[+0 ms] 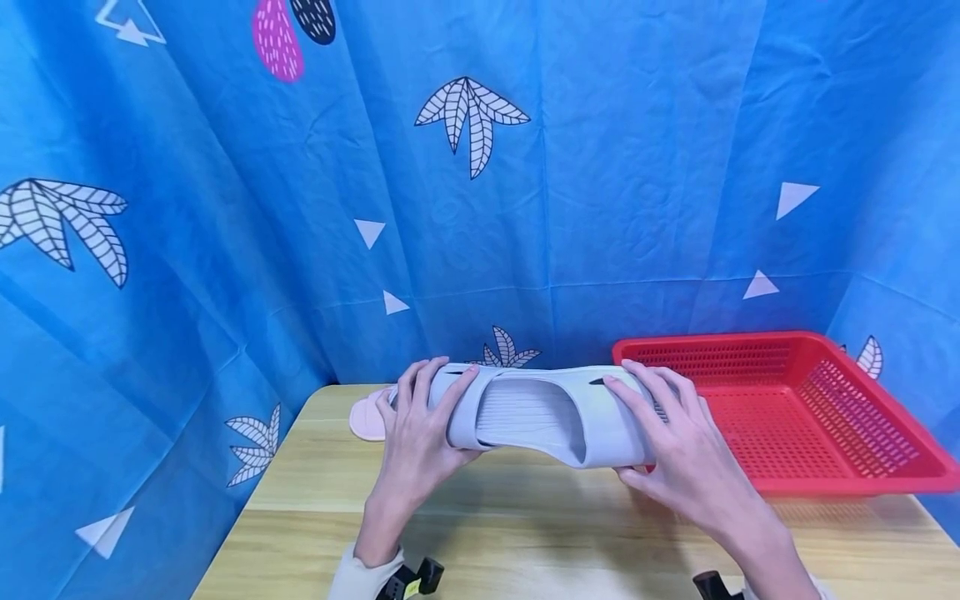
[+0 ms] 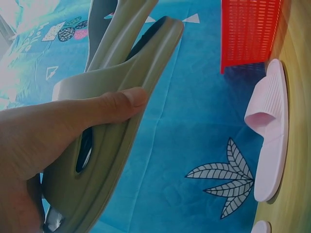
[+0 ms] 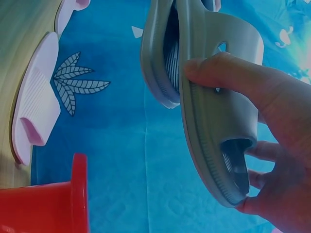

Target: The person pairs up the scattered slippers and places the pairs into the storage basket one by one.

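A pair of light grey slippers (image 1: 611, 429) is held up above the wooden table, laid against each other with ends overlapping. My left hand (image 1: 420, 433) grips the left end, its thumb lying along one slipper's side (image 2: 112, 150) in the left wrist view. At the other end, my right hand (image 1: 686, 442) holds a slipper (image 3: 243, 102) around its strap, thumb on the sole's edge. The other grey slipper (image 3: 158, 63) shows beside it. Behind the left hand, a pink slipper (image 1: 366, 418) lies on the table; both wrist views show a second pink one (image 2: 262, 227) partly.
A red plastic basket (image 1: 787, 483) with perforated walls stands at the table's right, just behind the right hand. The wooden table (image 1: 525, 558) runs back to a blue patterned curtain (image 1: 600, 208), which also hangs along the left side.
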`<state>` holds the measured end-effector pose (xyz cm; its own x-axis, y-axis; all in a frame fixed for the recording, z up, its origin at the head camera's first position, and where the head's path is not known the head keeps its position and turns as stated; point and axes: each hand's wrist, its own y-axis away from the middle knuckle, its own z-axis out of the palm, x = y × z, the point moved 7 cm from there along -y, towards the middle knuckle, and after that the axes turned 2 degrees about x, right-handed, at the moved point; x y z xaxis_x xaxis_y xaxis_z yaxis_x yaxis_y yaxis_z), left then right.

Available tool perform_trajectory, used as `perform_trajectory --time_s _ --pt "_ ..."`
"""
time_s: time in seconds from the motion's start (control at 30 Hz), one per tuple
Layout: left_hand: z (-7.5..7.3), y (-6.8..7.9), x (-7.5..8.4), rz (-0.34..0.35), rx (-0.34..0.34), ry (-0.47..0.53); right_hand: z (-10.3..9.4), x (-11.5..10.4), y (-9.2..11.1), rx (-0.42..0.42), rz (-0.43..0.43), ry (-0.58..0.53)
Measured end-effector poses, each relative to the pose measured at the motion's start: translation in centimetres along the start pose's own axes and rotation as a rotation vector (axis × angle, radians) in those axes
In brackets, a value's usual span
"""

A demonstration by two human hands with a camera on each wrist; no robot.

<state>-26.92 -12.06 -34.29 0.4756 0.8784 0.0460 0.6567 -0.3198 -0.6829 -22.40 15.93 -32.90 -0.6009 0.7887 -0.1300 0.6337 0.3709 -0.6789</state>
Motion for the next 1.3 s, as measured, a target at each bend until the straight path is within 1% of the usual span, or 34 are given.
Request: perform_trajectory --time_s 0.27,0.5,0.63,0.93,1.17,1.3 --pt "0.1 -0.1 0.2 0.008 0.001 -0.003 0.2 0.1 0.1 0.001 0.002 -0.006" --pt "0.4 0.0 0.9 0.018 -0.005 0.001 1.1 -0.2 0.1 -0.015 0.002 -0.015" --pt "0.5 0.0 0.9 0.011 -0.001 -0.008 1.7 -0.1 0.1 -0.015 0.011 -0.009" --pt "1.1 0.1 0.8 0.011 -0.042 -0.030 2.5 0.0 0.2 -0.009 0.011 -0.002" --pt "1.4 0.0 1.7 0.049 -0.042 -0.033 3.1 -0.2 0.1 -0.040 0.033 -0.032" --pt "1.6 0.0 2.3 0.052 -0.042 -0.038 3.2 -0.5 0.0 -0.041 0.035 -0.043"
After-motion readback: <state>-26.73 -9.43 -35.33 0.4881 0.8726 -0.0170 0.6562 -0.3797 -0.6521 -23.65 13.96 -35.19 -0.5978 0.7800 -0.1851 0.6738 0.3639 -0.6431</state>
